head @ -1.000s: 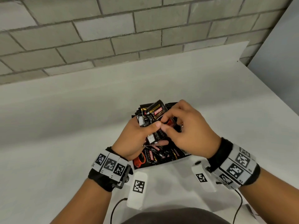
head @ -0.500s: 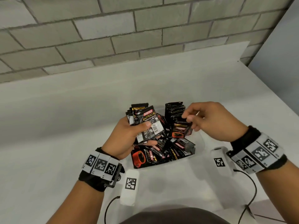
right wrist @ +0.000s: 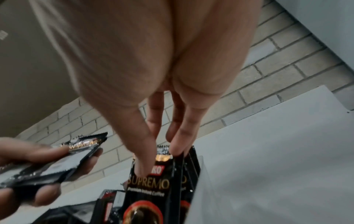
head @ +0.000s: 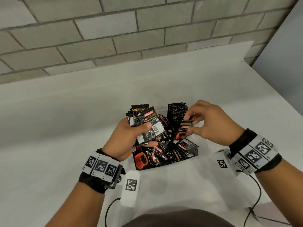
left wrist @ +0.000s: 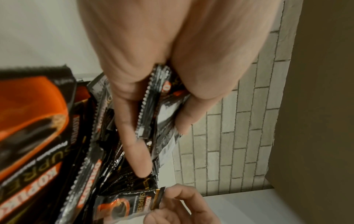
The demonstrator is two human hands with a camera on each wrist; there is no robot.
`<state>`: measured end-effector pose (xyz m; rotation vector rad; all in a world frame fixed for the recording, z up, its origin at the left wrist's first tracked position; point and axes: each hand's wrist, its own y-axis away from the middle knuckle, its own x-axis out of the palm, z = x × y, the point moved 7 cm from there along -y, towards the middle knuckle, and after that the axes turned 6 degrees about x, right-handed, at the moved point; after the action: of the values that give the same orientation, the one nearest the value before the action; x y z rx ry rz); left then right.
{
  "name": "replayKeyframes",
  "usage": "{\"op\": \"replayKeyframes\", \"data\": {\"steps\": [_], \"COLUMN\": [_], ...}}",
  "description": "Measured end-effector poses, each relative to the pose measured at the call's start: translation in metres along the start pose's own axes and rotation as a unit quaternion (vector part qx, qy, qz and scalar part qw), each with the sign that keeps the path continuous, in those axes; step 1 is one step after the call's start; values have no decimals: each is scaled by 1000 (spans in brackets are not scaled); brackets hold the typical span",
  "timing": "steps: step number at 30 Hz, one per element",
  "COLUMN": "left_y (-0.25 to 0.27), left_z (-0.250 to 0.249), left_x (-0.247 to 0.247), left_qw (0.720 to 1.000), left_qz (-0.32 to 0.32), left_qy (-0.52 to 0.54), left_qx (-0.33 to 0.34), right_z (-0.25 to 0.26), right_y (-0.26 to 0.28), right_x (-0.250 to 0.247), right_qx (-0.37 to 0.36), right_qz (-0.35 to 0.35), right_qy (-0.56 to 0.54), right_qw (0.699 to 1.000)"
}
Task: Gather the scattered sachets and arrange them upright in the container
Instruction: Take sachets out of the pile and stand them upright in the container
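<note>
Black Kopiko sachets fill a clear container (right wrist: 200, 163) on the white table. My left hand (head: 150, 134) grips a fanned bundle of sachets (head: 147, 123) above the container's left side, thumb on top; the left wrist view shows this bundle (left wrist: 151, 106) between thumb and fingers. My right hand (head: 191, 124) pinches the top of one sachet (head: 184, 130), upright against a standing row of sachets (head: 177, 112) at the container's right. In the right wrist view that sachet (right wrist: 151, 186) stands in front of the row. Loose sachets (head: 164, 154) lie flat at the near side.
White table (head: 65, 128) runs to a grey brick wall (head: 114, 38) behind. A grey panel (head: 282, 63) stands at the right. Tagged wristbands and cables hang from both wrists near the table's front edge.
My right hand left the bundle in my left hand, carried one sachet to the right and set it against the upright row. The left hand shifted slightly left with its bundle.
</note>
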<state>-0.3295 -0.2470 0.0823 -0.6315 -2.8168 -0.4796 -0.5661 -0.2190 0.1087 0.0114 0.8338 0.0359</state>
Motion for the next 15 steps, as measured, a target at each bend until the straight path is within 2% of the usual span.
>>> {"op": "replayKeyframes", "data": {"steps": [5, 11, 15], "left_y": [0, 0, 0], "left_z": [0, 0, 0], "left_x": [0, 1, 2], "left_qw": [1000, 1000, 1000], "left_qz": [2, 0, -1], "left_qy": [1, 4, 5], "left_qx": [0, -3, -5], "right_z": [0, 3, 2], "right_y": [-5, -6, -10], "right_x": [-5, 20, 16], "right_qx": [-37, -71, -57], "right_qz": [-49, 7, -1], "right_qy": [68, 148, 195], "right_qw": [996, 986, 979]}}
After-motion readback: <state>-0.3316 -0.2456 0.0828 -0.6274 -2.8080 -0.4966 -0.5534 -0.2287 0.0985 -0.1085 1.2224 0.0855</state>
